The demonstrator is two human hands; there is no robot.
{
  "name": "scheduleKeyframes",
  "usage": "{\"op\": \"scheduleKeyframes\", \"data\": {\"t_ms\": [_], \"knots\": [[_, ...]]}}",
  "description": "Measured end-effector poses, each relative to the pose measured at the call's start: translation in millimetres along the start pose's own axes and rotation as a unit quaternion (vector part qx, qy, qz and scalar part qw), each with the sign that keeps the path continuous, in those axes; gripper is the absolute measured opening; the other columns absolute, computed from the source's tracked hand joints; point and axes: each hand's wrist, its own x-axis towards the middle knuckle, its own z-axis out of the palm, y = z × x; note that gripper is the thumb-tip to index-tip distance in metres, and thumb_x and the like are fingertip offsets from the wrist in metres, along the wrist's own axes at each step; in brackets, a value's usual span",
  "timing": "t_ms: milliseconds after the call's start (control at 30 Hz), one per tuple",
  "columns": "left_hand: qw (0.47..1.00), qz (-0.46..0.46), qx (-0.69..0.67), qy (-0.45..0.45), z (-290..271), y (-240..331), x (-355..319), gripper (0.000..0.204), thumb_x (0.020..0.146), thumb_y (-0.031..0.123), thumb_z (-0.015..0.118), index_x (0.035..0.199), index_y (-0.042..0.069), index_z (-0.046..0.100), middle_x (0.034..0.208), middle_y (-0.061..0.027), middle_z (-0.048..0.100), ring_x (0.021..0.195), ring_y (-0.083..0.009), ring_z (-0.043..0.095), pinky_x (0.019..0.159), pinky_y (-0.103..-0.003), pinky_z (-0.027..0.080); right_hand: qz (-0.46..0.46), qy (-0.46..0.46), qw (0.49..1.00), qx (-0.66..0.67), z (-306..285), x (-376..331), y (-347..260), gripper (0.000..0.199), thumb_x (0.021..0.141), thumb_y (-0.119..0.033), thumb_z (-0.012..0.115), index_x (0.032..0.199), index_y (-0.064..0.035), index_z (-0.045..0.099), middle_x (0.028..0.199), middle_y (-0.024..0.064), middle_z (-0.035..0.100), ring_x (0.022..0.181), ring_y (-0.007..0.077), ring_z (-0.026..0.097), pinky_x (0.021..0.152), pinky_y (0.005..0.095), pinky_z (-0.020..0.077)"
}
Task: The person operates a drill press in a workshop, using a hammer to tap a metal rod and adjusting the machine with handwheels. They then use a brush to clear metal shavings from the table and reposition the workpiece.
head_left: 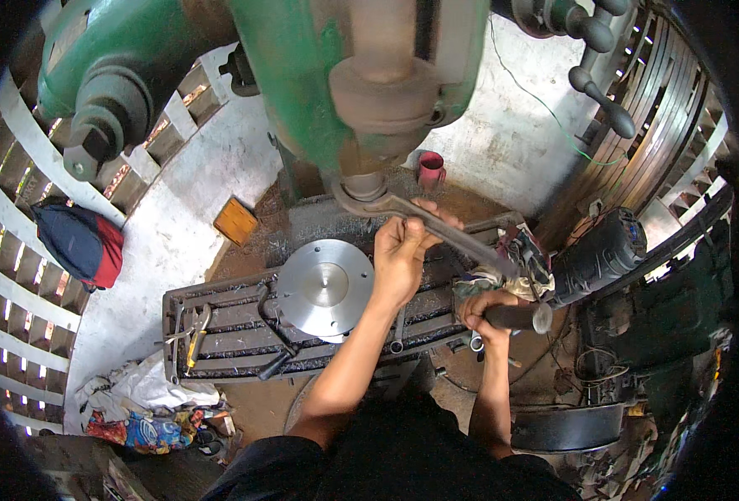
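Gripping fingers: left hand [400, 250] around spanner [436, 227] at spindle; right hand [488, 311] around handle [515, 317] by table edge.

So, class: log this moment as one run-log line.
left hand: grips wrench on spindle | right hand: holds hammer | disc: on table

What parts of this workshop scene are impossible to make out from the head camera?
- Wrench head on the spindle: blurred, its grip unclear.
- Handle in the right hand: its far end is hidden by fingers and rags.
- Table slots under the round metal disc: covered.
- Machine top: cut off by the upper edge.
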Motion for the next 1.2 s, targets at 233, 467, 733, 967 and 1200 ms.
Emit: {"op": "scheduleKeyframes", "data": {"t_ms": [233, 467, 733, 967, 1200], "knots": [[0.989, -0.064, -0.134, 0.010, -11, 46, -27, 0.044, 0.095, 0.038, 0.052, 0.115, -0.001, 0.050, 0.096, -0.0147, 0.061, 0.092, -0.0276, 0.063, 0.088, -0.042, 0.051, 0.005, -0.019, 1.000, 0.003, 33, -35, -27, 0.025, 0.068, -0.011, 0.073, 0.059, -0.0033, 0.052, 0.055, 0.0058, 0.053, 0.047, 0.0182, 0.053, 0.048, 0.0305, 0.0425], [0.983, -0.107, -0.149, -0.021, -26, 56, -29, 0.043, 0.094, 0.038, 0.053, 0.111, -0.001, 0.054, 0.091, -0.0125, 0.058, 0.092, -0.0245, 0.059, 0.083, -0.039, 0.053, 0.020, -0.065, 0.995, -0.074, 65, -41, -46, 0.026, 0.067, -0.010, 0.074, 0.057, -0.0022, 0.052, 0.053, 0.0072, 0.053, 0.047, 0.0216, 0.053, 0.048, 0.0314, 0.0443], [0.972, -0.178, -0.154, -0.014, -41, 81, -32, 0.045, 0.093, 0.040, 0.055, 0.111, -0.002, 0.055, 0.085, -0.0115, 0.058, 0.082, -0.0246, 0.059, 0.079, -0.041, 0.053, 0.037, -0.098, 0.994, -0.024, 93, -48, -46, 0.026, 0.068, -0.006, 0.070, 0.055, -0.0030, 0.047, 0.052, 0.0085, 0.051, 0.043, 0.0208, 0.050, 0.045, 0.0334, 0.0423], [0.980, -0.174, -0.086, -0.032, -19, 51, -22, 0.037, 0.096, 0.035, 0.052, 0.112, 0.001, 0.052, 0.103, -0.0163, 0.063, 0.103, -0.0332, 0.063, 0.092, -0.045, 0.049, 0.101, -0.205, 0.967, -0.115, 110, -47, -42, 0.024, 0.067, -0.008, 0.074, 0.063, -0.0024, 0.051, 0.060, 0.0072, 0.054, 0.054, 0.0212, 0.057, 0.054, 0.0308, 0.0437], [0.988, -0.150, -0.041, -0.017, -9, 32, -8, 0.035, 0.096, 0.033, 0.051, 0.112, 0.002, 0.051, 0.109, -0.0183, 0.063, 0.108, -0.0344, 0.061, 0.094, -0.047, 0.049, 0.097, -0.252, 0.955, -0.122, 121, -44, -43, 0.025, 0.061, -0.012, 0.076, 0.066, -0.0022, 0.053, 0.060, 0.0070, 0.055, 0.054, 0.0232, 0.058, 0.052, 0.0329, 0.0447]]}}
